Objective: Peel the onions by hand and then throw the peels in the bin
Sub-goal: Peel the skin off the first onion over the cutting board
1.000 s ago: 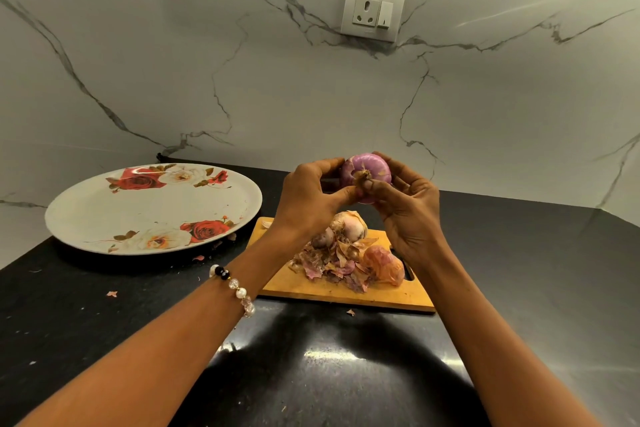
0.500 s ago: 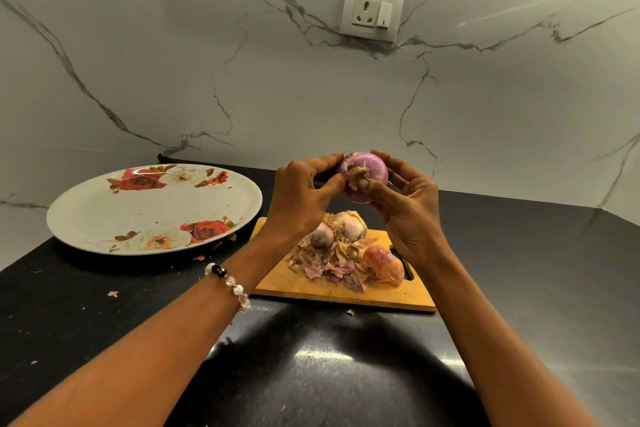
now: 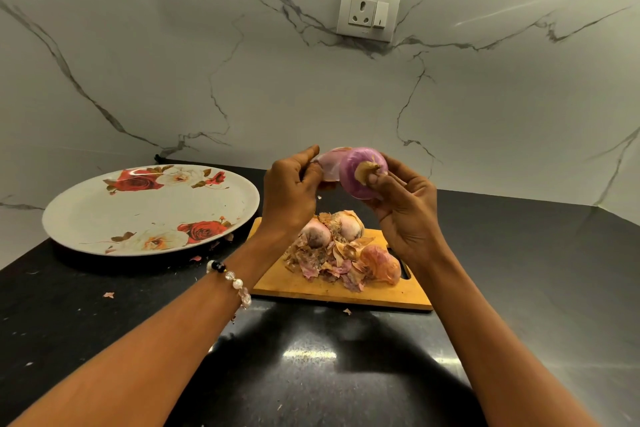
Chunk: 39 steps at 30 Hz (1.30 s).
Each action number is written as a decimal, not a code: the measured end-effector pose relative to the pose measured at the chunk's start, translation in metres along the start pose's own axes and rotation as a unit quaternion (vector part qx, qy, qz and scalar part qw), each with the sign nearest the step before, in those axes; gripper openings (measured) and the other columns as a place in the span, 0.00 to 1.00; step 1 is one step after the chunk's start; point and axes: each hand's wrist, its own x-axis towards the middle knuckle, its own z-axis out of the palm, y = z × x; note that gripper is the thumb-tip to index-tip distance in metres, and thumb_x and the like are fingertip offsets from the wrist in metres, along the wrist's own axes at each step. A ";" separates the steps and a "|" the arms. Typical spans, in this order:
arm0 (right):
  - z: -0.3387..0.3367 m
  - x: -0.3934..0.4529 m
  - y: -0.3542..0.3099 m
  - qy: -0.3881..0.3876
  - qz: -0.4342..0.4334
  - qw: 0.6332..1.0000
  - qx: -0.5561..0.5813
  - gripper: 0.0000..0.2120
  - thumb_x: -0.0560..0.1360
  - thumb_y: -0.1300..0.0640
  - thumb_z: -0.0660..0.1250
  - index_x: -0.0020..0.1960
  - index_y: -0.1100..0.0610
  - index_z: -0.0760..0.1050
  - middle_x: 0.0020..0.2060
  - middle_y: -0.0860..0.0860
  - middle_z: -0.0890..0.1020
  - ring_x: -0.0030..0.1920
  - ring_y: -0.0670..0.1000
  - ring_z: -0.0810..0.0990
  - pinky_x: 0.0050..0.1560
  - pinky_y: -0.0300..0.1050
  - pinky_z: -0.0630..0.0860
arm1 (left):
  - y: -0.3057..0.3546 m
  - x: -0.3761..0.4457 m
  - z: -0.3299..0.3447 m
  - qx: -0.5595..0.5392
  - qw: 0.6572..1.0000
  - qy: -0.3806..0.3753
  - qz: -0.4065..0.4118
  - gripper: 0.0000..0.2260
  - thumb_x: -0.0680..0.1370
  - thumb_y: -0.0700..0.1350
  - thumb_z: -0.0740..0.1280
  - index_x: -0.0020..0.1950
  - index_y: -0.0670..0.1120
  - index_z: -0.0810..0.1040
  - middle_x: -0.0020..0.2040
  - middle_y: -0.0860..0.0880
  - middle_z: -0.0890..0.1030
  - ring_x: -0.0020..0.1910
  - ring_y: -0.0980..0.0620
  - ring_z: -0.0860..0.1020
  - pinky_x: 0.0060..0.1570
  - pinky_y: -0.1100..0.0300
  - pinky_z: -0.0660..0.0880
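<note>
Above the cutting board (image 3: 332,291), the left hand (image 3: 291,191) is pinching a pale skin layer (image 3: 329,163) now pulled toward nine o'clock off the purple onion (image 3: 360,172) that the right hand (image 3: 401,204) is gripping, nearly baring it.

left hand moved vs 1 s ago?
Yes. The left hand has pulled leftward, away from the purple onion, drawing a pale peel off it; judged against the wall socket, its grip on the peel now sits further left.
</note>
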 end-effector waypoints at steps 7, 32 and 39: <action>-0.004 0.004 0.000 -0.012 0.039 0.994 0.101 0.09 0.77 0.70 0.60 0.52 0.65 0.77 0.45 0.56 0.84 0.48 0.54 0.84 0.53 0.57 0.79 | 0.003 0.002 -0.004 -0.120 0.986 -0.037 -0.108 0.21 0.77 0.42 0.68 0.69 0.39 0.72 0.60 0.43 0.80 0.50 0.47 0.83 0.49 0.50 0.81; 0.002 0.001 0.002 0.014 0.100 0.993 -0.057 0.08 0.77 0.59 0.64 0.53 0.61 0.79 0.49 0.58 0.83 0.47 0.59 0.84 0.50 0.57 0.82 | 0.009 0.000 -0.004 -0.209 0.963 -0.040 -0.165 0.16 0.73 0.36 0.72 0.56 0.48 0.74 0.54 0.45 0.79 0.50 0.47 0.80 0.42 0.63 0.81; 0.000 0.002 0.001 0.004 0.093 0.993 -0.077 0.15 0.70 0.59 0.68 0.56 0.61 0.78 0.51 0.59 0.82 0.47 0.58 0.84 0.46 0.55 0.83 | 0.006 0.001 -0.006 -0.257 0.937 -0.102 -0.214 0.15 0.74 0.33 0.69 0.56 0.48 0.75 0.57 0.42 0.78 0.53 0.42 0.80 0.48 0.53 0.81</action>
